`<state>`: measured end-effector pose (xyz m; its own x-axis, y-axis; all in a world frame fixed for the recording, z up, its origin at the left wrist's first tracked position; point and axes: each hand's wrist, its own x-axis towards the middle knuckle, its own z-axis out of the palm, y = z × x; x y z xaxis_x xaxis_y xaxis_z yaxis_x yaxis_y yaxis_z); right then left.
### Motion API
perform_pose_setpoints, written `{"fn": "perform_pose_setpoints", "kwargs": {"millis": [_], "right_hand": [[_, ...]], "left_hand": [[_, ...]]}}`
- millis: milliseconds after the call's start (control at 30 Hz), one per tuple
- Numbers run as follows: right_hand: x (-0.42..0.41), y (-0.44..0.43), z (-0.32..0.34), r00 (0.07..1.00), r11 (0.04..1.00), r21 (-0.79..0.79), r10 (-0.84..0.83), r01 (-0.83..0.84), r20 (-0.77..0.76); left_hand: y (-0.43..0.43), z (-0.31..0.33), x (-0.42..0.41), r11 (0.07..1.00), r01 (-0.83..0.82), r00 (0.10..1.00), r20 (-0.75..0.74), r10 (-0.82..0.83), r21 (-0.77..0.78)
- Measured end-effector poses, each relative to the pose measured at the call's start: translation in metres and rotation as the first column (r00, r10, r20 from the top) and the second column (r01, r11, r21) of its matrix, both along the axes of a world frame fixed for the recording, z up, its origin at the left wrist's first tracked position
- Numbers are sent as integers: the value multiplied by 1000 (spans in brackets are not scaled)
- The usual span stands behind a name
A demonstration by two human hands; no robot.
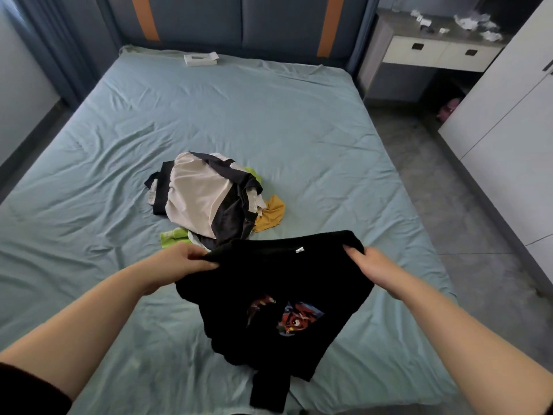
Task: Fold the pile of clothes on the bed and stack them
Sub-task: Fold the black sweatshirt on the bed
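Note:
A black T-shirt point(278, 280) with a red and blue print on its front hangs over the near part of the bed point(119, 130). My left hand point(182, 262) grips its left shoulder and my right hand point(368, 265) grips its right shoulder, holding it spread with the collar tag facing me. Its hem and one sleeve drag on the sheet. Just beyond it lies the pile of clothes point(206, 196): a beige and black garment on top, with green and yellow pieces poking out underneath.
A white box point(201, 59) rests near the blue and orange headboard. To the right of the bed are grey floor, a white nightstand point(431, 52) with crumpled papers and a white wardrobe point(508, 121). A curtain hangs at the left.

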<state>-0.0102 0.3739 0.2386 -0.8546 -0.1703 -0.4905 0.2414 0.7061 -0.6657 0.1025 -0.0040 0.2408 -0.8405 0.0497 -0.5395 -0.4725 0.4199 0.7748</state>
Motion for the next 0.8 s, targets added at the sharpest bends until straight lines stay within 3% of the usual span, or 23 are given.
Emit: {"fn": "perform_pose_setpoints", "kwargs": {"millis": [100, 200, 300, 433, 567, 700, 800], "right_hand": [[8, 7, -5, 996, 1000, 0, -17, 17, 87], [14, 22, -4, 969, 999, 49, -13, 1, 248], [18, 47, 3, 948, 997, 71, -43, 21, 314], [8, 79, 2, 957, 991, 117, -101, 71, 274], [-22, 104, -30, 965, 990, 126, -88, 58, 248], [-71, 107, -86, 975, 987, 154, 2, -37, 224], [-114, 93, -134, 992, 958, 266, 80, -105, 102]], "left_hand": [[9, -5, -4, 997, -80, 997, 13, 79, 17], [22, -13, -7, 999, -4, 997, 84, 0, 44], [36, -19, -18, 994, 63, 989, 128, -75, 93], [56, -27, -41, 992, 119, 990, 86, -116, -37], [63, -48, -65, 992, 116, 984, 142, -107, -53], [78, -87, -98, 935, 84, 995, 74, -62, -344], [88, -124, -131, 888, -67, 998, -30, 59, -455]]}}
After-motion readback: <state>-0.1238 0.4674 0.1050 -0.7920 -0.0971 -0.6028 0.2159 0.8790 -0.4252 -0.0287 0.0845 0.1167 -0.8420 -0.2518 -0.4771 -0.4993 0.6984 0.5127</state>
